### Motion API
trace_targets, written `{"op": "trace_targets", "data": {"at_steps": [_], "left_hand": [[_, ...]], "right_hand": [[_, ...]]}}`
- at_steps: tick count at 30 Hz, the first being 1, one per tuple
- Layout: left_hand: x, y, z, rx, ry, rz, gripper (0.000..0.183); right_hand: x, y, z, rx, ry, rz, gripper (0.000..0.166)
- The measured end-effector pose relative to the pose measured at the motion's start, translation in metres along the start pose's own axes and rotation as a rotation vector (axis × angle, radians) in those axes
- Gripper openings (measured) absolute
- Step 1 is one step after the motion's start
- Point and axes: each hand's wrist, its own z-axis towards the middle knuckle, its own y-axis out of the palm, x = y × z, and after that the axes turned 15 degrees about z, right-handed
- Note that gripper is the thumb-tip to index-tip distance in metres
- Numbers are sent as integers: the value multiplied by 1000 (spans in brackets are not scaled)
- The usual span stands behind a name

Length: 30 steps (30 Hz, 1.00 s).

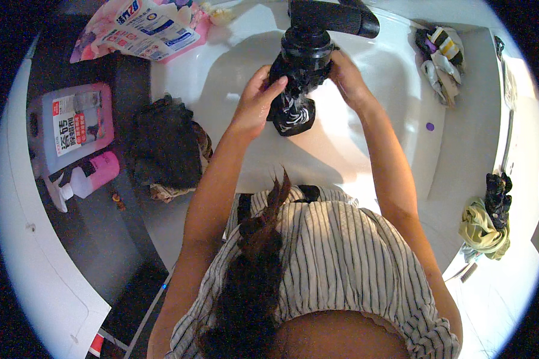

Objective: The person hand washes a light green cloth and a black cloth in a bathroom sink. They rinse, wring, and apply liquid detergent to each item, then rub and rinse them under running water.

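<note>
Under the spout of a black faucet (307, 47), a bunched black cloth (292, 121) with white markings hangs over the white sink basin (224, 85). My left hand (257, 101) grips the cloth's left side, thumb in front. On the other side, my right hand (348, 78) has hold of it too, its fingertips partly hidden behind the cloth and faucet. The fabric looks wet, and water seems to run over it.
Left of the basin, a dark counter holds a pink printed detergent bag (161, 38), a large jug (83, 121), a pink spray bottle (92, 175) and piled dark clothes (166, 143). Small crumpled fabrics (444, 63) lie at the right rim, with green (483, 231) and black cloth items (498, 197) lower down.
</note>
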Motion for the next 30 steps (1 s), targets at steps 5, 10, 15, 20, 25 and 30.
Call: {"op": "trace_targets", "data": {"at_steps": [5, 10, 15, 20, 25, 30], "left_hand": [[0, 2, 1, 73, -42, -80, 25], [-2, -6, 2, 142, -80, -163, 25], [-1, -4, 4, 181, -119, -151, 27], [-14, -8, 19, 203, -308, -275, 35], [-62, -13, 37, -97, -231, -801, 38], [-71, 24, 19, -117, 147, -786, 31]], "right_hand": [[20, -4, -17, -44, 153, 197, 50], [14, -8, -28, -194, 299, 395, 50], [29, -2, -17, -65, -3, -1, 25], [10, 24, -21, 113, -305, -150, 25], [30, 93, -57, -86, -551, -957, 29], [59, 79, -36, 194, -781, -1177, 34]]}}
